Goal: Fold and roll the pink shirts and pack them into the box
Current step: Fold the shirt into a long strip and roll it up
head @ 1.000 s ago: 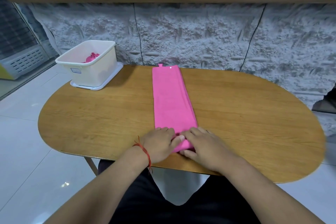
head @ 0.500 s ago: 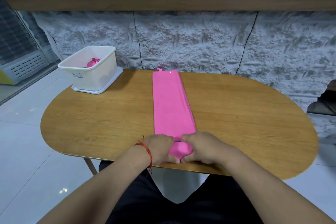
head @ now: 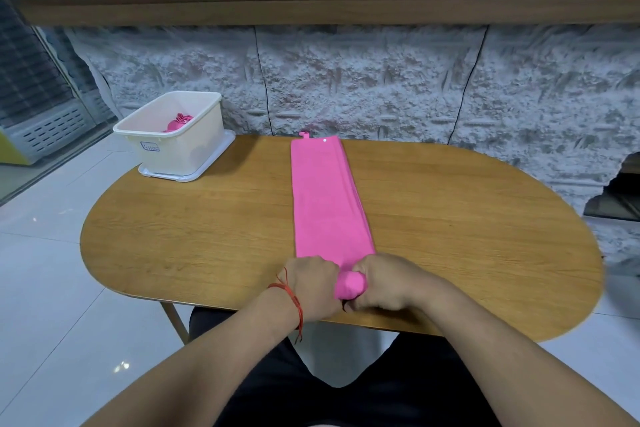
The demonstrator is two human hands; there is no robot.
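A pink shirt (head: 327, 198), folded into a long narrow strip, lies lengthwise down the middle of the oval wooden table (head: 214, 236). Its near end is rolled into a small tight roll at the table's front edge. My left hand (head: 313, 282) and my right hand (head: 384, 282) sit side by side there, fingers curled round that roll. A white plastic box (head: 180, 149) stands at the table's far left corner on a white lid, with another rolled pink shirt (head: 178, 122) inside it.
A rough grey stone-look wall runs behind the table under a wooden shelf (head: 311, 3) that carries a charger, cables and a phone. White floor tiles surround the table. My dark-clothed lap shows below the front edge.
Both hands went from lying flat on the shirt's near end to curling round it. The near end has been turned over into a small roll and the flat strip is shorter.
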